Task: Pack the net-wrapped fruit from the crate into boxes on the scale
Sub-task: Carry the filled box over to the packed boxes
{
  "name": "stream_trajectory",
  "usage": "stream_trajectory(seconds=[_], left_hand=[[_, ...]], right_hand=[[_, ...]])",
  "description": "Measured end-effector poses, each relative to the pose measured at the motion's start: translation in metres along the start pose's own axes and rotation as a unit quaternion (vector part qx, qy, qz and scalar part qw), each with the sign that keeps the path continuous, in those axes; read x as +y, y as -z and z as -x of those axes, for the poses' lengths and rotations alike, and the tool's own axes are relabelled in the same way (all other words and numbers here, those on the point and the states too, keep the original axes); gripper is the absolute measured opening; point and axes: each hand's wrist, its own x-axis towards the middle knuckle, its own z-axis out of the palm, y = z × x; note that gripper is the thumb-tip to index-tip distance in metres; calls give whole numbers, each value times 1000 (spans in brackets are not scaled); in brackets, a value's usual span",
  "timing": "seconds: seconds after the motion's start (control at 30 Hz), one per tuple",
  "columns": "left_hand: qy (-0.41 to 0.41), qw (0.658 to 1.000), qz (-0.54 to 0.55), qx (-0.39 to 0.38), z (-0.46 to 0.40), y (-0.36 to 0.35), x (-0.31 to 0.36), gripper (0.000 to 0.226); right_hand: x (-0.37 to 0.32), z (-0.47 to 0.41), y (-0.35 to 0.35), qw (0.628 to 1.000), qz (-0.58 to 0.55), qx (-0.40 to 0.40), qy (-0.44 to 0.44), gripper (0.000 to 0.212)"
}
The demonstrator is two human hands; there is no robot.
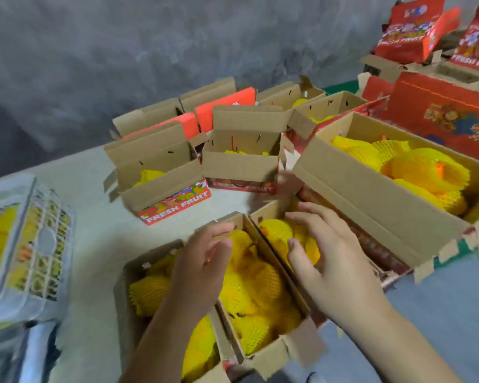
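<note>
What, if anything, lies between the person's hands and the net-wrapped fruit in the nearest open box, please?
Nothing visible does. The nearest box has its flaps folded outward, so the net-wrapped fruit lies exposed. The left hand hovers directly over it, and the right hand already rests its fingers on the fruit at the far end.

Two bare, sleeveless forearms (371,313)

Even, soft light; bright, no glare
Motion blur throughout; wide-angle bending at edges; faint shadows, smeared print
</note>
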Motion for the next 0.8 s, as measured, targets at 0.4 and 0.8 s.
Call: stream_trajectory(seconds=[0.4, 0.8], left_hand=[[105, 988, -79, 80, -10, 107, -88, 25], [92, 932, -351, 6, -180, 118, -147, 57]], right_hand=[[-73, -57, -91, 992, 41, -105, 59, 40], [-52, -251, -231, 935, 149, -310, 87, 60]])
